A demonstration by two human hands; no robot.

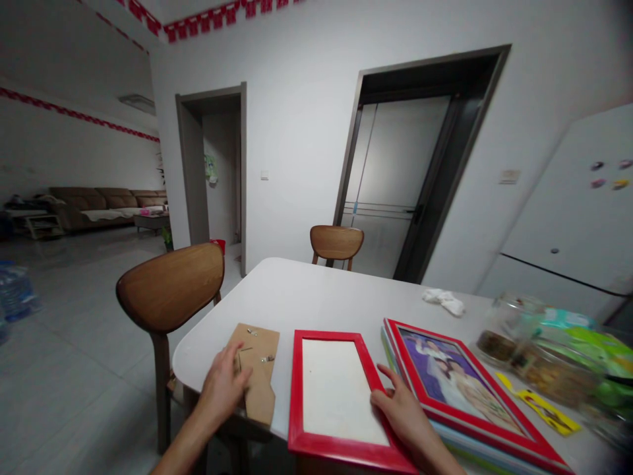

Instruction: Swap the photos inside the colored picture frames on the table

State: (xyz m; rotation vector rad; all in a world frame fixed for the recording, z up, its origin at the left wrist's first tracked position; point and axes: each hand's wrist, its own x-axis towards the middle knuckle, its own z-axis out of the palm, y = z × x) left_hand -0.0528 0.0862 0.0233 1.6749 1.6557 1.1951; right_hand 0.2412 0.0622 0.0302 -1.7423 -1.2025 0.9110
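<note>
A brown picture-frame backing board (264, 389) with metal clips lies near the table's front left edge. Over its left side is my left hand (225, 382), fingers apart and slightly bent; whether they press on it I cannot tell. To the right, a red picture frame (298, 389) with a plain white panel (336, 389) inside reaches to the front edge of the table. My right hand (403, 412) holds that frame by its right side, thumb on the rim and index finger raised; the other fingers are partly hidden.
Right of my right hand, a red-framed photo (455, 382) rests on a stack. Glass jars (554, 369), yellow packaging (548, 412) and crumpled white tissue (444, 301) are on the white table (316, 297). Wooden chairs stand at the left (173, 287) and far side (337, 243).
</note>
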